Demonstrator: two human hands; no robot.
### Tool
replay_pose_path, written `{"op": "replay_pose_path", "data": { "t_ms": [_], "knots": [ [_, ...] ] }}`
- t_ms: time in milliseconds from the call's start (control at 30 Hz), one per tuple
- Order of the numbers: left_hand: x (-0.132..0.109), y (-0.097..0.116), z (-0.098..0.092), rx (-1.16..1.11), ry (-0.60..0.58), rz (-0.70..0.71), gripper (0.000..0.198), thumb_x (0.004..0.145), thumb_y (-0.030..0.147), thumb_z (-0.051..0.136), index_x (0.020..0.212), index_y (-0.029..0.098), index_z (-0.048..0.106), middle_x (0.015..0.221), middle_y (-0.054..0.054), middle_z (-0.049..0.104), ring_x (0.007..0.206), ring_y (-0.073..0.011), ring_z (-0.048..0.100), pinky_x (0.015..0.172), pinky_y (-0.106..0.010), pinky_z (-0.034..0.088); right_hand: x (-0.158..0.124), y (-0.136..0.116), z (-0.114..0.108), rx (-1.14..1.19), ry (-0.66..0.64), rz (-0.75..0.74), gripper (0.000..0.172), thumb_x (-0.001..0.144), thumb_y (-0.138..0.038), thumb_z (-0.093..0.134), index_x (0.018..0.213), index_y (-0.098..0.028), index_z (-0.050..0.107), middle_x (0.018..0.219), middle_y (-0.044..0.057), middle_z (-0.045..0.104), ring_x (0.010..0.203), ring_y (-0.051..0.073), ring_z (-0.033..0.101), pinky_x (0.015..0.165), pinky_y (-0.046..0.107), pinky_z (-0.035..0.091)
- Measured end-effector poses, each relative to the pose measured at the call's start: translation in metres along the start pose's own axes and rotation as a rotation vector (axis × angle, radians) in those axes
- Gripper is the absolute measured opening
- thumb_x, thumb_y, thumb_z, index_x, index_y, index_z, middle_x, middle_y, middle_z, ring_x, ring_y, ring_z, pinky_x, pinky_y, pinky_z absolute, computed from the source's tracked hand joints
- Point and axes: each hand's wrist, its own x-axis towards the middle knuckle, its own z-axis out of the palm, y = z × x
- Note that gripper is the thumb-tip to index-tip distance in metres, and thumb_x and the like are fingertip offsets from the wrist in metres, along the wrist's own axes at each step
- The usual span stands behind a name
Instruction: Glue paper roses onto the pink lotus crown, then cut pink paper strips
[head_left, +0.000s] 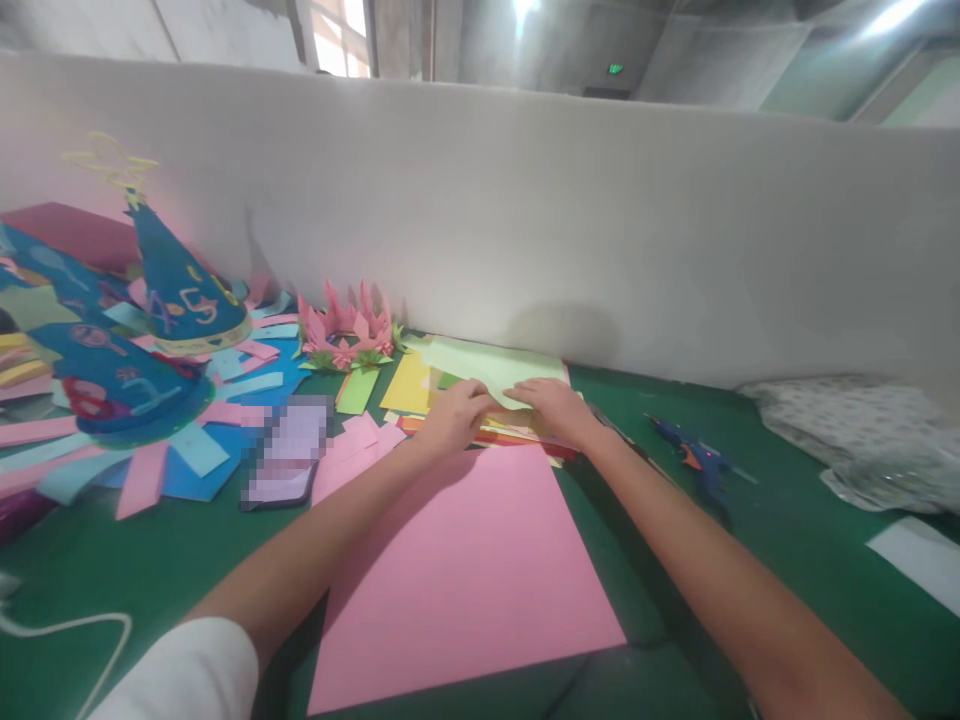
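A pink sheet (465, 560) lies nearest; beyond it, by the wall (600, 250), a paper stack (487, 365) has the left hand (454, 415) curled at its edge, grip unclear, the right hand (555, 408) pressed flat, apparently steadying it.

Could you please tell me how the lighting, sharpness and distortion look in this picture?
Head view: ceiling lights flare at the top; the white wall bows from lens distortion; a pixelated patch hides the phone; soft arm shadows cross the pink sheet.
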Motion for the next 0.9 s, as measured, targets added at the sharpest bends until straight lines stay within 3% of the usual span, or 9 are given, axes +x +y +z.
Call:
{"op": "replay_pose_path", "data": {
  "t_ms": [133,233,367,433,533,700,900],
  "knots": [
    [0.004,0.008,0.007,0.056,-0.125,0.014,0.03,0.078,0.005,0.046,0.088,0.023,0.069,0.103,-0.009,0.055,0.096,-0.0234,0.049,0.086,-0.036,0.038,-0.007,0.0,0.004,-0.01,0.006,0.026,0.045,0.08,-0.019,0.056,0.125,-0.018,0.053,0.12,0.01,0.062,0.104,0.023,0.058,0.087,0.035,0.042],
    [0.008,0.007,0.014,-0.053,-0.167,0.021,0.024,0.074,0.007,0.055,0.083,0.024,0.068,0.111,-0.009,0.055,0.103,-0.0263,0.046,0.093,-0.039,0.034,-0.016,0.001,-0.006,-0.004,0.069,0.038,0.048,0.082,-0.03,0.058,0.127,-0.016,0.049,0.123,0.012,0.059,0.109,0.024,0.053,0.09,0.035,0.039],
    [0.009,-0.003,0.023,-0.206,-0.162,-0.003,0.012,0.075,0.014,0.058,0.078,0.023,0.066,0.112,-0.008,0.056,0.094,-0.0231,0.052,0.089,-0.034,0.038,-0.041,-0.001,-0.019,-0.045,0.205,-0.003,0.02,0.086,-0.033,0.056,0.095,-0.017,0.064,0.098,0.008,0.065,0.095,0.022,0.054,0.085,0.033,0.036],
    [0.01,-0.007,0.025,-0.248,-0.185,-0.021,0.01,0.076,0.015,0.058,0.079,0.023,0.064,0.101,-0.007,0.06,0.086,-0.0205,0.055,0.084,-0.03,0.04,-0.055,-0.003,-0.02,-0.092,0.159,-0.051,0.02,0.088,-0.034,0.053,0.083,-0.019,0.066,0.084,0.006,0.064,0.083,0.02,0.052,0.077,0.031,0.035],
    [0.012,-0.009,0.024,-0.283,-0.219,-0.043,0.008,0.075,0.017,0.06,0.079,0.023,0.063,0.087,-0.004,0.061,0.082,-0.0195,0.056,0.08,-0.027,0.041,-0.069,-0.004,-0.013,-0.131,0.106,-0.051,0.022,0.087,-0.037,0.055,0.08,-0.021,0.068,0.079,0.005,0.063,0.078,0.019,0.051,0.069,0.03,0.031],
    [0.016,-0.009,0.018,-0.231,-0.224,-0.075,0.024,0.076,0.017,0.059,0.098,0.026,0.064,0.094,-0.004,0.064,0.086,-0.0201,0.058,0.08,-0.027,0.042,-0.072,0.004,-0.004,-0.166,0.07,0.019,0.021,0.09,-0.029,0.05,0.088,-0.018,0.069,0.084,0.006,0.066,0.074,0.017,0.052,0.066,0.029,0.032],
    [0.018,-0.006,0.013,-0.27,-0.174,-0.082,0.02,0.078,0.021,0.058,0.095,0.027,0.067,0.093,-0.004,0.066,0.086,-0.0195,0.06,0.081,-0.025,0.043,-0.069,-0.001,-0.01,-0.204,0.06,0.045,0.025,0.082,-0.004,0.044,0.076,-0.014,0.066,0.077,0.009,0.066,0.07,0.018,0.052,0.061,0.029,0.033]
  ]
}}
